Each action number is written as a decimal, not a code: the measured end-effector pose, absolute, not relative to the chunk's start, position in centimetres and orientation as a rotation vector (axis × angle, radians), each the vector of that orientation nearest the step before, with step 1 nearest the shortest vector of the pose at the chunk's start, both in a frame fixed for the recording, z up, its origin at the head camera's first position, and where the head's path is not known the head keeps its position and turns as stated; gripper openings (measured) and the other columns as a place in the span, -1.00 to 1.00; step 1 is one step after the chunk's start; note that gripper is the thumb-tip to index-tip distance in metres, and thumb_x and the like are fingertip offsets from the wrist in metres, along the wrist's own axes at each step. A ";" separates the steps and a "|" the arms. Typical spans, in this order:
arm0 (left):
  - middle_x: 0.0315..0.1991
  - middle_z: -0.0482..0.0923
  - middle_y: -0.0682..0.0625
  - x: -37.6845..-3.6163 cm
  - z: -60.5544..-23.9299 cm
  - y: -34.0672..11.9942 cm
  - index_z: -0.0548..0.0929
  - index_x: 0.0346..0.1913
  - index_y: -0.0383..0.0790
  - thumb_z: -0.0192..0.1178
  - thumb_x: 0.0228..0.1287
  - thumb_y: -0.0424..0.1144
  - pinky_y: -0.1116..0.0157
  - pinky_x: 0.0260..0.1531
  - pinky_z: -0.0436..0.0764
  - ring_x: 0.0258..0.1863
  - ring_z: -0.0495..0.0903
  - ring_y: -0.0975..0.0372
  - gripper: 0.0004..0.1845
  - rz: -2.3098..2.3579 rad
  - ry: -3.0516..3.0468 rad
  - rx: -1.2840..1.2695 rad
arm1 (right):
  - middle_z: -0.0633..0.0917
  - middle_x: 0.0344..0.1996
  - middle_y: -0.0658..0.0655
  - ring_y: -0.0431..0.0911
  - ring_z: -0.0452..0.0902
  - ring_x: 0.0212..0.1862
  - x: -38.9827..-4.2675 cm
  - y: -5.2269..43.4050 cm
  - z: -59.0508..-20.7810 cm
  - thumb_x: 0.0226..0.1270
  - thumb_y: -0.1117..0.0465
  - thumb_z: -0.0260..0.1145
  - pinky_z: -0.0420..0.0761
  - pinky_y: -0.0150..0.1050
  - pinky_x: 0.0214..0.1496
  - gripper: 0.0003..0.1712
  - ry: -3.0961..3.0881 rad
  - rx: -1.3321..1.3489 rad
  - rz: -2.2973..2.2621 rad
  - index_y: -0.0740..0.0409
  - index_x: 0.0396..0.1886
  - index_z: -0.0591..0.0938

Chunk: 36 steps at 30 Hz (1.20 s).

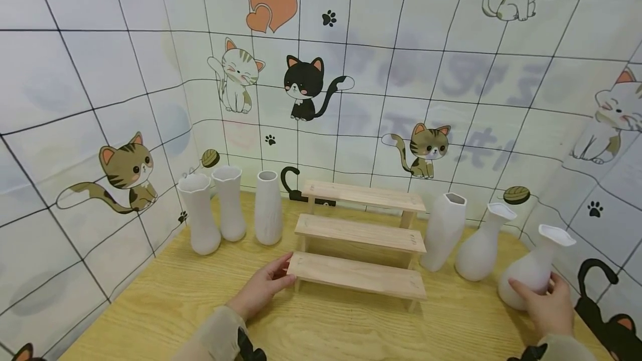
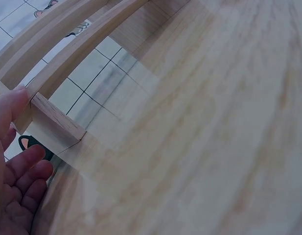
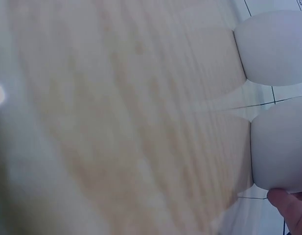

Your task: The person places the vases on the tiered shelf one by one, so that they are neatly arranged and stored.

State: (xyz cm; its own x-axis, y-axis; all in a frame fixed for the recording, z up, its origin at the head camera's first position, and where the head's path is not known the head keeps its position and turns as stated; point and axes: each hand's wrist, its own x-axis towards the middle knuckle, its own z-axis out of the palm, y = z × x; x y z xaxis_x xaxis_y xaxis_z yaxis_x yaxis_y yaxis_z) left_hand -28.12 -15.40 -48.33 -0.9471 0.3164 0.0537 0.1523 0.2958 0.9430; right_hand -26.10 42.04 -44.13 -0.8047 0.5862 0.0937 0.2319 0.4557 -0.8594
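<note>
A three-tier wooden step shelf stands on the table. My left hand holds the left end of its lowest step, the thumb at the front corner. In the left wrist view the left hand has its thumb against the step's end, with the other fingers bent below. At the far right, my right hand grips the round body of a white vase with a flared mouth, thumb on the near side. The same vase rests on the tabletop in the right wrist view; most of that hand is out of frame.
Left of the shelf stand three tall white vases, the nearest to it a slim one. Right of it are an angular white vase and a round-bellied one. A cat-print sheet hangs around the wood-grain table.
</note>
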 end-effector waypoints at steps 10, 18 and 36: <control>0.08 0.21 -0.08 -28.2 -48.1 -15.2 0.00 0.31 0.12 0.05 0.10 0.10 0.12 -0.09 0.31 -0.01 0.26 0.12 -0.27 1.674 2.399 0.467 | -0.03 0.22 0.42 0.31 -0.01 0.15 -24.8 41.6 -44.3 -0.17 -0.26 0.28 0.12 0.19 0.02 0.24 -2.390 -0.741 1.296 0.19 0.31 -0.21; -0.06 0.30 -0.07 -27.3 -46.0 -15.0 -0.02 0.32 -0.07 0.07 0.14 0.00 0.18 -0.19 0.32 -0.13 0.31 0.11 -0.26 1.701 2.341 0.508 | 0.12 0.13 0.50 0.33 0.12 0.06 -23.4 40.1 -42.7 -0.09 -0.21 0.27 0.29 0.11 -0.13 0.18 -2.471 -0.595 1.213 0.28 0.30 -0.16; -0.02 0.27 -0.08 -26.6 -45.1 -14.6 -0.02 0.32 -0.05 0.06 0.15 0.00 0.17 -0.15 0.31 -0.10 0.28 0.11 -0.27 1.684 2.348 0.498 | 0.22 0.05 0.44 0.14 0.25 -0.08 -21.6 34.4 -39.4 0.00 -0.07 0.27 0.44 -0.39 -0.41 0.05 -2.501 -0.201 1.311 0.27 0.29 -0.11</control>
